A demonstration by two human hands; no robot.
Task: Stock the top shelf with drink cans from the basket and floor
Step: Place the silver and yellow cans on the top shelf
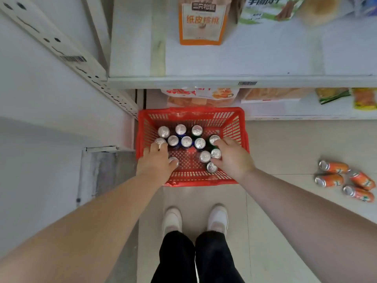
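A red plastic basket (234, 127) stands on the floor against the shelving, holding several upright drink cans (186, 141) with silver tops. My left hand (157, 163) reaches into its left side, fingers curled down over a can (161, 141) and the thumb by another can (174, 160). My right hand (231, 157) is in the right side, with a can (215, 153) between forefinger and thumb. Several orange cans (334, 167) lie on their sides on the floor at the right. The white top shelf (265, 58) is above the basket.
An orange snack bag (203, 23) and a green-and-white bag (265, 11) stand at the back of the top shelf. A lower shelf (285, 111) carries more snack packets. A perforated shelf upright (67, 58) runs along the left. My white shoes (172, 219) stand behind the basket.
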